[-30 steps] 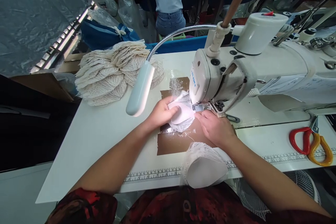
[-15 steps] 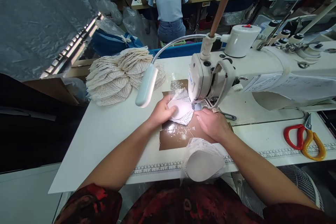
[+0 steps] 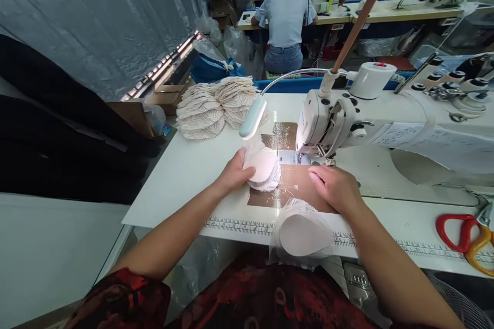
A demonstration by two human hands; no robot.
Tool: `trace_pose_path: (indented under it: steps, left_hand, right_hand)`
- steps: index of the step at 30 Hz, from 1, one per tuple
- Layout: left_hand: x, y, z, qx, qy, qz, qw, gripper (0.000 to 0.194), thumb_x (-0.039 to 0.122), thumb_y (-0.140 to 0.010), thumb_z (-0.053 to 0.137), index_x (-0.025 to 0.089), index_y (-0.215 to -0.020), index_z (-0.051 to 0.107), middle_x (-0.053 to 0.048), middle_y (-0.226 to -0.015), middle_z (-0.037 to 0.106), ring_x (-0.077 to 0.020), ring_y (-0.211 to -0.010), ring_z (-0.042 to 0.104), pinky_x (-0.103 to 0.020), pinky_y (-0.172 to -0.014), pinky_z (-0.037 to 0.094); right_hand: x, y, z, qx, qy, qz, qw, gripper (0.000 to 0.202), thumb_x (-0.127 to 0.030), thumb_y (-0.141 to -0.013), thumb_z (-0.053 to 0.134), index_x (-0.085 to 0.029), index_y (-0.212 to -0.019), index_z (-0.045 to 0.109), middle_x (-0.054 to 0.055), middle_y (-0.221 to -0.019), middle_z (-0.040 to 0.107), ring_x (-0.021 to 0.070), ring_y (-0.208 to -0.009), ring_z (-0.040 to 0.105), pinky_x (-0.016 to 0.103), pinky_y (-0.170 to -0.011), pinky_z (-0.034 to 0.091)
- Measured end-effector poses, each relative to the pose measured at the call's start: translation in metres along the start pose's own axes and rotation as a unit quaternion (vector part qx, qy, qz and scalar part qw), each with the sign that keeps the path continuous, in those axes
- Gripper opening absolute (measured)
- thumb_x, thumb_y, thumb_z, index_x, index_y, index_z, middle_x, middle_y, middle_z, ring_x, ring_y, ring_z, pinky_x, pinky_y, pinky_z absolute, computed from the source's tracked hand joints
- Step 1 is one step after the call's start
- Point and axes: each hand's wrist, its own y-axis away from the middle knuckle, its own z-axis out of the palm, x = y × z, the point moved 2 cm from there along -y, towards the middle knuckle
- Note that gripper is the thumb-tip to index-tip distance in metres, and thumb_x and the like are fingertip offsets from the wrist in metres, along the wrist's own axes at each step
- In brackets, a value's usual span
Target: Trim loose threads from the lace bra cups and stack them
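Leftward, away from the sewing machine (image 3: 313,118), has come the white lace-edged piece (image 3: 264,167), pinched between thumb and fingers of my left hand (image 3: 234,171). My right hand (image 3: 336,186) is now apart from it, resting to the right, fingers curled, on what I cannot tell; stitching, I judge, is paused.

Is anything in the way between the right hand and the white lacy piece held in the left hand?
Nothing visible blocks the way: between the right hand and the white lacy piece, flat brown tape covers the gap. The sewing machine has its head just beyond that gap.
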Motion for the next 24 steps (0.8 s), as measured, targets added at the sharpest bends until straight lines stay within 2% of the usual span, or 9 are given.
trace_pose_path:
  steps: [2,4,6,9,12,17,20,22,24]
  left_hand:
    - [0.005,0.024,-0.012,-0.047,0.005,-0.047,0.998,0.07,0.04,-0.081,0.066,0.014,-0.139,0.037,-0.012,-0.135,0.051,-0.0209,-0.12,0.054,-0.031,-0.101,0.044]
    - [0.012,0.047,-0.028,-0.076,-0.083,-0.129,0.985,0.062,0.055,-0.083,0.062,0.016,-0.129,0.048,-0.01,-0.121,0.059,-0.0208,-0.103,0.062,-0.029,-0.083,0.051]
    - [0.022,0.064,-0.047,-0.028,-0.234,-0.152,0.96,0.06,0.066,-0.082,0.057,0.017,-0.117,0.059,-0.007,-0.103,0.063,-0.0193,-0.084,0.063,-0.029,-0.072,0.049]
    - [0.041,0.074,-0.062,0.048,-0.347,-0.085,0.933,0.057,0.066,-0.082,0.056,0.02,-0.116,0.062,-0.005,-0.099,0.064,-0.0177,-0.083,0.06,-0.027,-0.071,0.046]
    - [0.048,0.057,-0.051,0.027,-0.329,0.005,0.944,0.052,0.058,-0.086,0.055,0.019,-0.121,0.061,-0.005,-0.12,0.059,-0.0179,-0.097,0.059,-0.025,-0.073,0.047]
    - [0.033,-0.011,-0.017,-0.086,-0.333,0.137,0.929,0.065,0.047,-0.081,0.062,0.012,-0.135,0.053,-0.012,-0.142,0.045,-0.0276,-0.13,0.042,-0.032,-0.096,0.041]
    - [0.027,-0.043,-0.004,-0.127,-0.376,0.141,0.907,0.046,0.041,-0.073,0.066,0.015,-0.111,0.064,-0.009,-0.109,0.062,-0.0252,-0.103,0.053,-0.032,-0.083,0.04]
    - [0.027,-0.051,-0.001,-0.153,-0.401,0.095,0.898,0.021,0.035,-0.072,0.061,0.015,-0.078,0.058,-0.003,-0.074,0.055,-0.0163,-0.072,0.048,-0.027,-0.063,0.032]
    - [0.03,-0.05,0.0,-0.166,-0.401,0.056,0.899,0.025,0.03,-0.071,0.058,0.014,-0.063,0.042,-0.001,-0.061,0.043,-0.0117,-0.059,0.036,-0.027,-0.056,0.022]
  right_hand:
    - [0.006,0.0,-0.006,-0.044,0.038,0.037,0.998,0.027,-0.031,-0.095,0.047,-0.023,-0.105,0.07,0.002,-0.086,0.064,0.0192,-0.081,0.057,0.03,-0.061,0.036]
    - [0.012,0.0,-0.013,-0.072,0.075,0.056,0.993,0.028,-0.032,-0.093,0.051,-0.022,-0.111,0.07,0.004,-0.096,0.063,0.0214,-0.089,0.057,0.031,-0.064,0.037]
    - [0.019,0.001,-0.018,-0.097,0.101,0.073,0.987,0.029,-0.032,-0.092,0.054,-0.02,-0.114,0.069,0.005,-0.103,0.062,0.0228,-0.094,0.055,0.031,-0.066,0.038]
    - [0.026,0.003,-0.021,-0.146,0.106,0.102,0.978,0.03,-0.03,-0.093,0.053,-0.023,-0.12,0.066,0.004,-0.111,0.06,0.0222,-0.1,0.055,0.031,-0.068,0.04]
    - [0.025,0.004,-0.019,-0.177,0.119,0.086,0.973,0.032,-0.022,-0.093,0.049,-0.025,-0.121,0.065,0.002,-0.115,0.06,0.0208,-0.102,0.056,0.031,-0.07,0.042]
    - [0.011,0.003,-0.011,-0.182,0.138,0.03,0.973,0.049,-0.007,-0.085,0.047,-0.018,-0.132,0.059,0.007,-0.114,0.061,0.0224,-0.103,0.056,0.032,-0.08,0.044]
    - [0.005,0.001,-0.006,-0.174,0.062,0.032,0.982,0.044,-0.015,-0.093,0.038,-0.018,-0.132,0.058,0.006,-0.108,0.063,0.0222,-0.099,0.057,0.033,-0.08,0.044]
    - [0.001,0.0,-0.003,-0.14,-0.007,0.021,0.99,0.041,-0.025,-0.097,0.031,-0.015,-0.117,0.065,0.006,-0.104,0.064,0.0227,-0.096,0.058,0.034,-0.078,0.044]
    - [-0.002,0.0,0.0,-0.088,-0.069,-0.005,0.994,0.041,-0.031,-0.096,0.031,-0.013,-0.101,0.067,0.007,-0.094,0.066,0.0215,-0.088,0.061,0.032,-0.072,0.044]
